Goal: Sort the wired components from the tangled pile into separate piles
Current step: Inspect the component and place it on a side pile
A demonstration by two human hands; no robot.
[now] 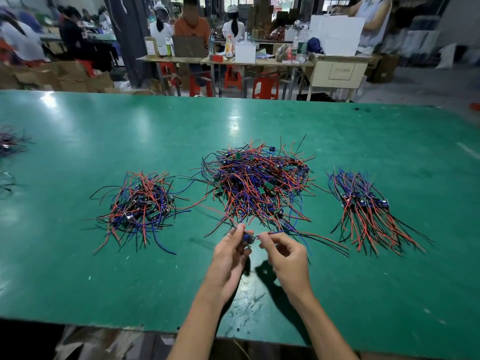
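A big tangled pile [255, 184] of red, blue and black wires with small green boards lies at the middle of the green table [78, 268]. A smaller loose pile [140, 206] sits to its left. At the right, a neater pile [363, 206] has its wires lying side by side. Just in front of the big pile, my left hand [228, 258] pinches a small wired component [247, 238]. My right hand [288, 258] pinches that component's wires, which trail off to the right.
More wire bundles [10, 144] lie at the table's far left edge. The table's near edge [130, 327] runs below my forearms. Beyond the far edge are other tables, red stools [265, 87], cardboard boxes and several seated people.
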